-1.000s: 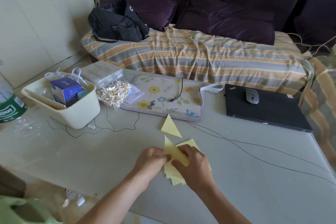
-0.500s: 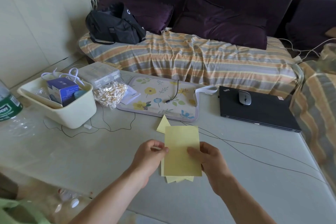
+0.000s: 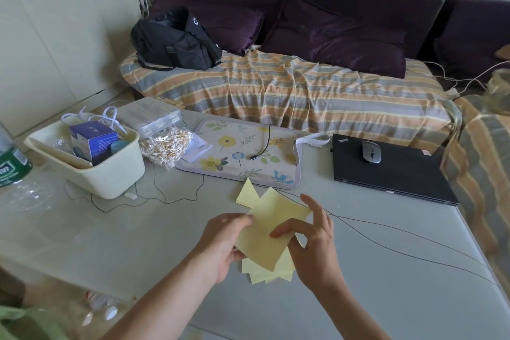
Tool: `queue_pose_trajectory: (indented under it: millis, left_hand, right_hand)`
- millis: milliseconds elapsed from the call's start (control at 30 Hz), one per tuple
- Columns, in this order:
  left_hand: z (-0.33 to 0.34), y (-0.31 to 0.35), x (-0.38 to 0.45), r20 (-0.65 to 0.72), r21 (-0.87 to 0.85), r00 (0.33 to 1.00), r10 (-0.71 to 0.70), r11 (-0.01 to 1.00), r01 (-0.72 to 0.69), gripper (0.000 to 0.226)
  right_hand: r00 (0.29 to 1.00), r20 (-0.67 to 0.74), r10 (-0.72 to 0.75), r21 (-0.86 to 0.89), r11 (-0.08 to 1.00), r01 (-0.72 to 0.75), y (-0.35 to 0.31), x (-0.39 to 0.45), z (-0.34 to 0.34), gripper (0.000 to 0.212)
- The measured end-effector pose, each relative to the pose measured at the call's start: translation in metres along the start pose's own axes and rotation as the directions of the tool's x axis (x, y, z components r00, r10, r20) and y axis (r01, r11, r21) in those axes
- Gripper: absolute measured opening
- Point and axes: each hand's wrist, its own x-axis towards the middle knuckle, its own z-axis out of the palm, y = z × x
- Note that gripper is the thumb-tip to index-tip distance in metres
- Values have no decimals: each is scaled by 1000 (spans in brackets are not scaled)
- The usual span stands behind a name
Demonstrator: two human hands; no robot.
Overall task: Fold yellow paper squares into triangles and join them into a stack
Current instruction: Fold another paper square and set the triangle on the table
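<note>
A flat yellow paper square (image 3: 269, 225) is held just above the grey table, turned like a diamond. My left hand (image 3: 223, 240) pinches its left edge between thumb and fingers. My right hand (image 3: 311, 243) holds the right side, thumb on top of the sheet, index finger raised beside the far corner. Under the sheet lies a loose pile of yellow squares (image 3: 271, 270), its corners sticking out below. One folded yellow triangle (image 3: 246, 194) lies on the table just beyond, partly covered by the held sheet.
A floral mat (image 3: 234, 154) with a cable end lies behind the papers. A cream bin (image 3: 110, 174) and a bag of small sticks (image 3: 165, 146) stand at left, a closed black laptop (image 3: 392, 174) with a mouse at right. Thin black wires (image 3: 386, 232) cross the table.
One second ago both hands worked on the pile. They lifted a single yellow square, held it upright as a rectangle, and have now turned it diagonally.
</note>
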Motion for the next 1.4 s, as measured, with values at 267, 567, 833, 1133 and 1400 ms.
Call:
queue_pose_trajectory:
  millis: [267, 567, 833, 1133, 1400]
  left_hand:
    - [-8, 4, -4, 6, 195, 995, 99, 976, -98, 11]
    - [-8, -1, -2, 25, 91, 996, 86, 992, -88, 9]
    - [-5, 3, -5, 24, 20, 998, 50, 999, -51, 16]
    - [-4, 3, 2, 6, 33, 999, 43, 999, -43, 33]
    - [-5, -2, 0, 87, 150, 973, 213, 963, -224, 21]
  right_hand:
    - [927, 344, 152, 374, 883, -283, -15, 4, -9, 58]
    - [893, 255, 371, 478, 755, -449, -25, 1, -12, 22]
    - [982, 83, 170, 265, 946, -186, -17, -1, -6, 32]
    - [985, 76, -152, 154, 978, 139, -19, -7, 1, 59]
    - [972, 223, -76, 250, 968, 18, -16, -7, 0, 60]
